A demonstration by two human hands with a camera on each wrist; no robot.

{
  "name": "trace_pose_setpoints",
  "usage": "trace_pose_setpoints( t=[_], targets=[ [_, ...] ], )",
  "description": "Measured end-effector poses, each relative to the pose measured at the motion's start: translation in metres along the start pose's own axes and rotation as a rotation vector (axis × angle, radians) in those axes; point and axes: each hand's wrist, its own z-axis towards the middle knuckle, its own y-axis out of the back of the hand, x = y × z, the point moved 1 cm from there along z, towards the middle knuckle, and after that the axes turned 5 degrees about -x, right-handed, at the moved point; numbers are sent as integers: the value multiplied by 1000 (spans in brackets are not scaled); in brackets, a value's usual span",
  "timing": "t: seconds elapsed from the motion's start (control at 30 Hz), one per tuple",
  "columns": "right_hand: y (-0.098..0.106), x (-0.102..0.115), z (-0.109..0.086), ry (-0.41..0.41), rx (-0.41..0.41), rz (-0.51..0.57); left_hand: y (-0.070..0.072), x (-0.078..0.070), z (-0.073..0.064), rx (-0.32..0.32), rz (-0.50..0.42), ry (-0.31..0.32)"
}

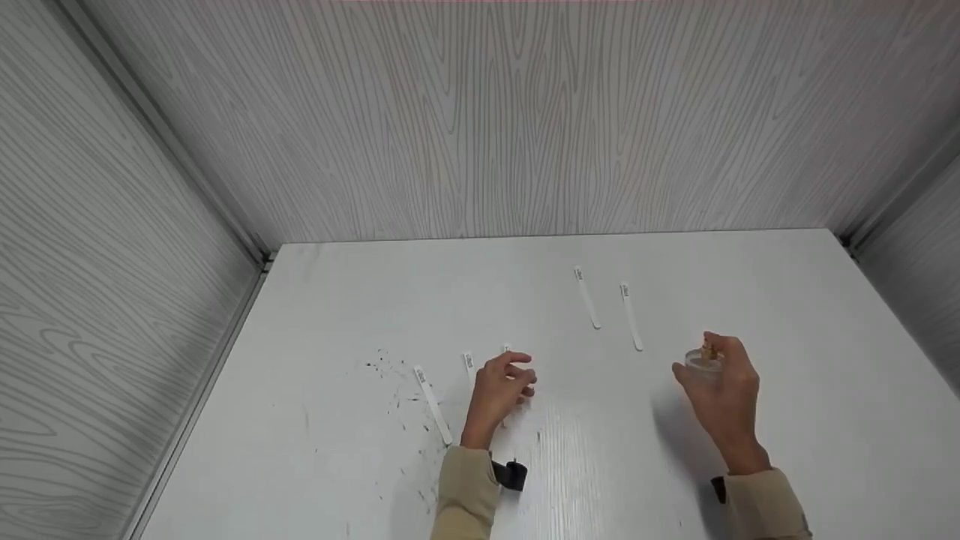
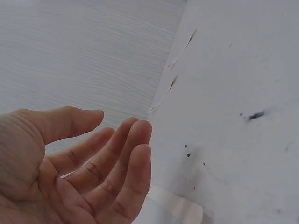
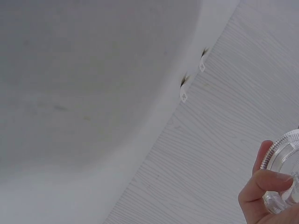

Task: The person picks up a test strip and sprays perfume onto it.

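At the right, my right hand (image 1: 724, 397) grips a small clear round container (image 1: 696, 360) above the white table. A golden-brown bit (image 1: 709, 351) shows at its top by the fingertips. The right wrist view catches the container's ribbed clear rim (image 3: 273, 154), cut off by the frame edge. My left hand (image 1: 495, 390) hovers palm inward with loosely bent fingers and nothing between them. Beneath and beside it lie white strips with printed ends: one at the left (image 1: 433, 405), another (image 1: 469, 361) partly covered by the hand, and a third (image 1: 507, 347) mostly hidden.
Two more printed white strips, one (image 1: 587, 298) beside the other (image 1: 631, 316), lie farther back on the table (image 1: 337, 300). Dark crumbs (image 1: 382, 364) are scattered left of the left hand. Wood-grain panels (image 1: 487, 120) stand behind and at both sides.
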Motion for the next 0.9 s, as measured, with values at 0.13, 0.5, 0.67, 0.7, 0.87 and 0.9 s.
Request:
trace_pose_setpoints(
  t=[0.13, 0.5, 0.67, 0.7, 0.87, 0.9],
  targets=[
    [1, 0, 0, -2, 1, -7, 6, 4, -2, -10, -10, 7],
    [-1, 1, 4, -28, -2, 3, 17, 9, -6, -73, 3, 30],
    [-1, 1, 3, -42, 5, 4, 23, 12, -9, -90, 11, 42],
    [-2, 1, 2, -40, 4, 8, 24, 13, -10, -90, 12, 42],
    [-1, 0, 0, -19, 2, 20, 30, 17, -13, -80, 10, 51],
    [-1, 0, 0, -19, 2, 18, 31, 18, -13, -78, 13, 56]
  ],
)
